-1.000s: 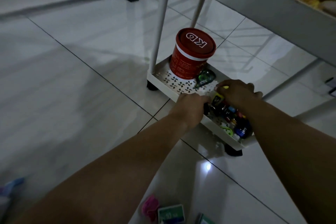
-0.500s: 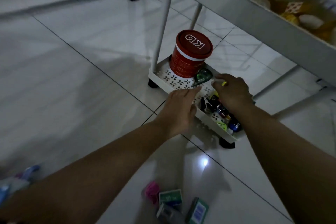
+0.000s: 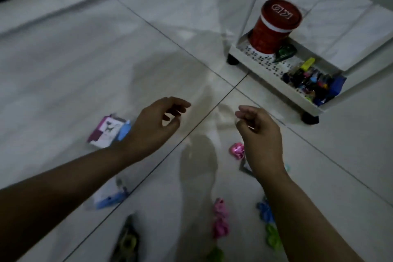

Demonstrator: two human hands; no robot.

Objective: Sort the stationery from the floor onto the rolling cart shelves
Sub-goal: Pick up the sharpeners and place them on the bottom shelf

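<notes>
I see both hands empty above the floor (image 3: 63,74), the left hand (image 3: 155,125) and the right hand (image 3: 261,136) with fingers loosely curled, I think ready to pick again. The stationery lies around them: a box (image 3: 106,132) just beside the left wrist, a pink clip (image 3: 237,150) touching the right hand in view, more clips (image 3: 221,221) nearer to me. On the cart shelf (image 3: 265,83), the can (image 3: 274,27) takes the far corner and small things (image 3: 312,83) fill the near corner, so free room stays in the middle.

Blurred green item (image 3: 214,255) cut by bottom edge, grey piece (image 3: 244,168) half behind right hand (image 3: 260,137)
</notes>
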